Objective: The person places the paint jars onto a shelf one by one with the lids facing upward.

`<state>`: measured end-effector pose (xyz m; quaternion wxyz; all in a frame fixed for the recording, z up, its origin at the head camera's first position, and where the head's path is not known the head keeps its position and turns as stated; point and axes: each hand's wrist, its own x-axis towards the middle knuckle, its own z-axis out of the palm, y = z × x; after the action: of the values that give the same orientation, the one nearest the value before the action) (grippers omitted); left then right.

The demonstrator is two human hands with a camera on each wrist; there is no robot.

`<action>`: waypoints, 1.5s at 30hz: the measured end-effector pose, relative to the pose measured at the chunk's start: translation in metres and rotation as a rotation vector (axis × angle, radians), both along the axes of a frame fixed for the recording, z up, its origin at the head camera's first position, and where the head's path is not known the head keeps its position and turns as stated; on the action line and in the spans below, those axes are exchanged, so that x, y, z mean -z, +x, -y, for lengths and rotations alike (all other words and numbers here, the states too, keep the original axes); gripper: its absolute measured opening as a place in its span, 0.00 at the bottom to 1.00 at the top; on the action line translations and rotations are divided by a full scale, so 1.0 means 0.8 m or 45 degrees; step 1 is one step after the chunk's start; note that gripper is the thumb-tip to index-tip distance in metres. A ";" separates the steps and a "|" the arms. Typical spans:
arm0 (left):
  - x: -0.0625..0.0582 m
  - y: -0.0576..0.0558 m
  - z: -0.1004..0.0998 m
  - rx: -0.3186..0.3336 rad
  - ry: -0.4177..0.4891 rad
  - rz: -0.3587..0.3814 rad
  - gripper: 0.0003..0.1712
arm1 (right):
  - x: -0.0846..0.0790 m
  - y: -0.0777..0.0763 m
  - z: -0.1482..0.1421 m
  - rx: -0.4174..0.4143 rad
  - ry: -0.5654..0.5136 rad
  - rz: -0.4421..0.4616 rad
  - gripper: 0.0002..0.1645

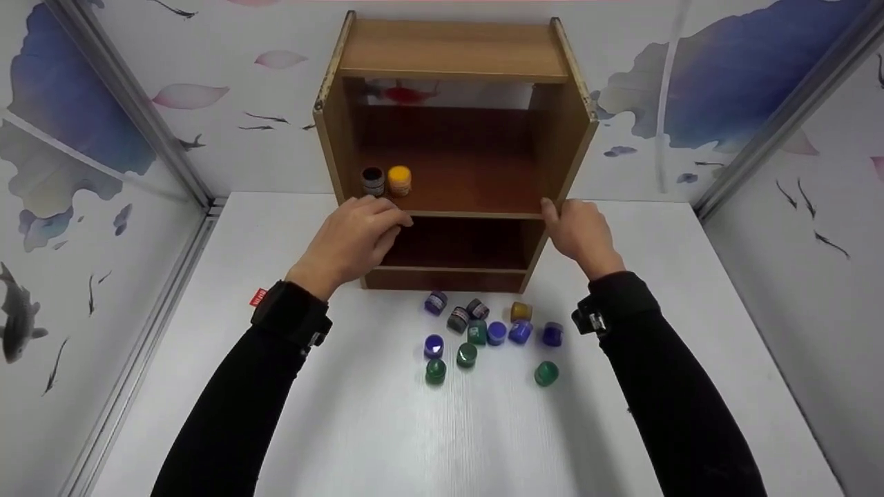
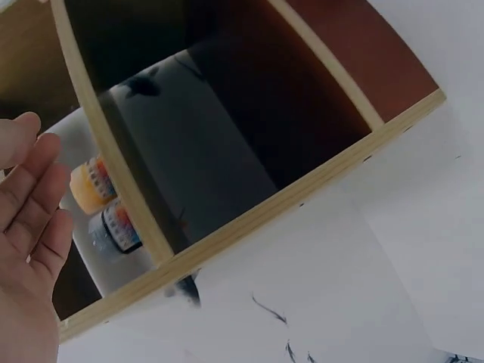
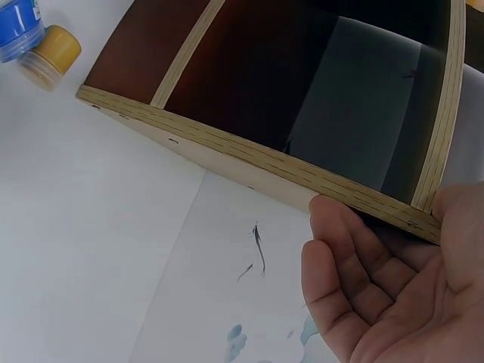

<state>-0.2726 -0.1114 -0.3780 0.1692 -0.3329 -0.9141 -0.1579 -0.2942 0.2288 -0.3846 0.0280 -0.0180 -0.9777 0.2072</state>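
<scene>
A small wooden shelf cabinet (image 1: 452, 48) stands at the back of the table. On its middle shelf, at the left, a dark-lidded paint jar (image 1: 373, 181) and a yellow paint jar (image 1: 399, 181) stand side by side. My left hand (image 1: 352, 231) is just in front of them at the shelf's edge. In the left wrist view its fingers lie close together with the thumb near them, and nothing is held. My right hand (image 1: 583, 231) grips the cabinet's right side panel, thumb at the front edge and fingers (image 3: 340, 283) curled round the outside.
Several small paint jars lie scattered before the cabinet, among them a yellow one (image 1: 521, 312), a purple one (image 1: 434, 346) and a green one (image 1: 546, 373). The white table (image 1: 331, 428) is bounded by printed panels (image 1: 794, 276) on the sides and back.
</scene>
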 end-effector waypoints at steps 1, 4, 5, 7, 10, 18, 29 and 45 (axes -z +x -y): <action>0.005 0.001 -0.002 0.014 -0.011 0.008 0.10 | 0.000 0.000 0.000 -0.001 0.001 -0.001 0.33; 0.022 0.004 -0.007 0.058 -0.056 0.030 0.10 | -0.001 0.000 -0.002 0.001 0.004 -0.002 0.32; 0.028 0.005 -0.009 0.065 -0.079 0.050 0.10 | -0.002 0.000 -0.002 0.002 0.005 0.000 0.32; 0.039 0.008 -0.013 0.072 -0.108 0.089 0.10 | -0.002 0.000 -0.002 0.004 0.005 0.004 0.32; 0.054 0.011 -0.017 0.063 -0.141 0.159 0.10 | -0.002 0.000 -0.002 0.007 0.005 0.004 0.32; 0.094 0.022 -0.034 0.098 -0.200 0.290 0.12 | -0.002 -0.001 -0.004 0.015 0.004 0.002 0.33; 0.149 0.032 -0.046 0.069 -0.244 0.418 0.20 | -0.002 -0.002 -0.009 0.013 0.005 -0.011 0.33; 0.206 0.022 -0.050 -0.031 -0.093 0.467 0.29 | 0.001 0.001 0.001 0.006 -0.001 -0.005 0.32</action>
<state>-0.2546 -0.0712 -0.5430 -0.0109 -0.2935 -0.9387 -0.1805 -0.2934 0.2280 -0.3856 0.0306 -0.0201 -0.9775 0.2076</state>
